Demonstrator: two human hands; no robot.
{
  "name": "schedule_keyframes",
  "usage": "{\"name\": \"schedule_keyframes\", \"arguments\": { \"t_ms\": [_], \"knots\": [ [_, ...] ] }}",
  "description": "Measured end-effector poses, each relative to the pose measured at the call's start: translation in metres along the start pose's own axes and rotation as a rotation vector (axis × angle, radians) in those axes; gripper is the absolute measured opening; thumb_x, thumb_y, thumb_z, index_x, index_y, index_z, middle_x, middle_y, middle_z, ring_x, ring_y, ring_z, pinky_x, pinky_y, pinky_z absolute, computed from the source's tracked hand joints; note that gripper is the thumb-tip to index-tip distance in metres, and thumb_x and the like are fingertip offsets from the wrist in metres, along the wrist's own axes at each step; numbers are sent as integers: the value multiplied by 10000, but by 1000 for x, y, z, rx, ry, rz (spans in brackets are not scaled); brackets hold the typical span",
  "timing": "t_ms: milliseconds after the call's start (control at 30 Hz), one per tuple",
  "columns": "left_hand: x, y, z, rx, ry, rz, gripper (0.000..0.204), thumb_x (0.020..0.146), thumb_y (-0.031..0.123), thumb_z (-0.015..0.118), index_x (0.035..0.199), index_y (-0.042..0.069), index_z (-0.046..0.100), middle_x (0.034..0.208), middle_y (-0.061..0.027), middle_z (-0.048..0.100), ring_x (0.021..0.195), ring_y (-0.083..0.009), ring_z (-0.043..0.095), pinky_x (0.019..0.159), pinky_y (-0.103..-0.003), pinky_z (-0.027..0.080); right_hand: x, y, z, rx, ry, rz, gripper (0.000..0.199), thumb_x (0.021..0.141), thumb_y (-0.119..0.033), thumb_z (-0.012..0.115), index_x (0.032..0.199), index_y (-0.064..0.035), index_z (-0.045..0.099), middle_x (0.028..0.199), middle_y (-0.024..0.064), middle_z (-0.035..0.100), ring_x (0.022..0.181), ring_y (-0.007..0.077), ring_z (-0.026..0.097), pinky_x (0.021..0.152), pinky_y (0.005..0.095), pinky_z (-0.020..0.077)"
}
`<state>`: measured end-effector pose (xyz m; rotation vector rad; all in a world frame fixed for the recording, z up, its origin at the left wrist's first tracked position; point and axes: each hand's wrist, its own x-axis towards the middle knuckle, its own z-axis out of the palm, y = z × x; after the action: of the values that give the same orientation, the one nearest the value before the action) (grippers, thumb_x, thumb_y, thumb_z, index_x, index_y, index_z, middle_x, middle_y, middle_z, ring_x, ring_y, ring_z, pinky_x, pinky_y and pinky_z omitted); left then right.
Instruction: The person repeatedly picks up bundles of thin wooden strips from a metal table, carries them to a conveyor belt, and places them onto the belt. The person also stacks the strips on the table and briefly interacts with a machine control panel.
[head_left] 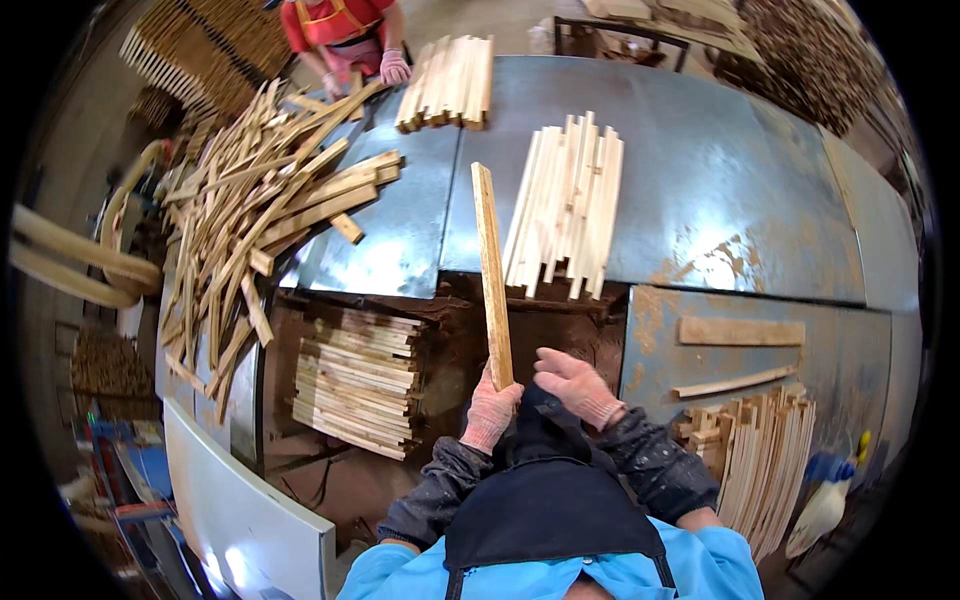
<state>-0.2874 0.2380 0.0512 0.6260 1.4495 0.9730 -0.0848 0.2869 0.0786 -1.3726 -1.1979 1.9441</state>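
- I see my left hand (490, 410) closed around the near end of a long wooden slat (492, 275); that grip is tight on the wood.
- The slat's long axis runs nearly straight away from me, its far end pointing toward the far side of the metal desk (700, 180) and leaning a touch to the left.
- My right hand (577, 385) sits just beside the left, fingers loosely spread, holding nothing that I can make out; it is near the slat's lower end, though I cannot tell whether it touches.
- Right of the slat lies a flat bundle of pale slats (568, 210), their lengths running the same way.
- Below the desk edge a dark recess (450, 340) holds a stacked pile of slats (355, 380), laid crosswise.
- A loose heap of offcut sticks (255, 200) covers the left side.
- At the far edge another person's gloved hand (394, 68) rests by that heap.
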Motion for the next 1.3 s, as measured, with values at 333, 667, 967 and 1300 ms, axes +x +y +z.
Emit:
{"name": "schedule_keyframes", "arguments": {
  "t_ms": [333, 667, 967, 1300],
  "knots": [
    [6, 22, -92, 427, 172, 276, 1031, 925, 358, 889, 1711, 35, 305, 1526, -189, 639, 1379, -308, 668, 1103, -397, 548, 121, -41, 168, -504, 39, -292, 824, 948, -352, 815, 1644, -41, 501, 1295, 251, 746, 1203, 398, 735, 1043, 457, 573],
    [-4, -57, -248, 107, 361, -209, 672, 1007, 384, 772, 1575, 64, 611, 1364, -166, 760, 1258, -258, 725, 1118, -361, 537, 215, 38, 205, -870, -280, -98, 537, 1003, -237, 733, 1509, -78, 650, 1335, 230, 745, 1248, 411, 712, 1071, 463, 562],
    [-99, -204, -277, -251, 775, -630, 643, 1012, 309, 731, 1506, -88, 624, 1506, -250, 687, 1419, -329, 643, 1193, -373, 484, 365, 116, 330, -1105, -308, -192, 464, 1018, -274, 650, 1428, -57, 660, 1242, 270, 746, 1176, 467, 695, 1003, 567, 557],
    [-169, -242, -236, -590, 813, -916, 609, 1038, 260, 751, 1517, -91, 616, 1457, -204, 719, 1328, -263, 680, 1147, -346, 510, 446, 215, 399, -1224, -649, 70, 631, 1051, -350, 606, 1604, -51, 556, 1568, 271, 614, 1446, 444, 582, 1234, 462, 445]
  ]
}}
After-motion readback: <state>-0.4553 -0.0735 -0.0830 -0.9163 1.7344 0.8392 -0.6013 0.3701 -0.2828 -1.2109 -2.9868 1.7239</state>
